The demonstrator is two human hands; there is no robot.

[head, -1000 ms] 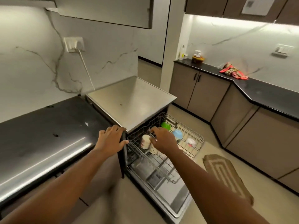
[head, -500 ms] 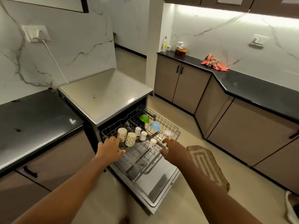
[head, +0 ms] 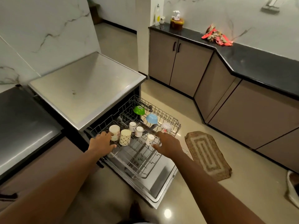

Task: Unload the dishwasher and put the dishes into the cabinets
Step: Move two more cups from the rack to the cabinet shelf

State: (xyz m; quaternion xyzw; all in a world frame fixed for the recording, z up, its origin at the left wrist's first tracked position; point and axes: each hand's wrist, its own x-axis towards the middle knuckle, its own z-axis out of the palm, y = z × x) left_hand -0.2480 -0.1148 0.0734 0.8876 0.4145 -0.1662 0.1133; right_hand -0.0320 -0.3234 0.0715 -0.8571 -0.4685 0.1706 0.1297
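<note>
The dishwasher [head: 90,88] stands open with its door [head: 158,183] folded down. Its wire upper rack [head: 174,122] is pulled out over the door. In the rack stand a white floral cup [head: 114,131], a cream patterned cup [head: 124,137] and three small white cups [head: 139,131], upside down. Behind them lie a green bowl [head: 138,110], a blue bowl [head: 151,118] and a white floral bowl [head: 166,127]. My left hand [head: 101,143] is at the rack's front left, its fingertips at the floral cup. My right hand [head: 168,143] hovers at the rack's front right with spread fingers, holding nothing.
A black counter [head: 24,123] adjoins the dishwasher on the left. Across the floor run brown base cabinets [head: 178,62] under a black counter [head: 258,62] with a red cloth [head: 216,37] and a jar [head: 176,21]. A woven mat [head: 207,155] lies right of the door.
The upper rack has come out from the dishwasher over the door. Both hands moved with it to the rack's front edge, and their fingers now lie straighter.
</note>
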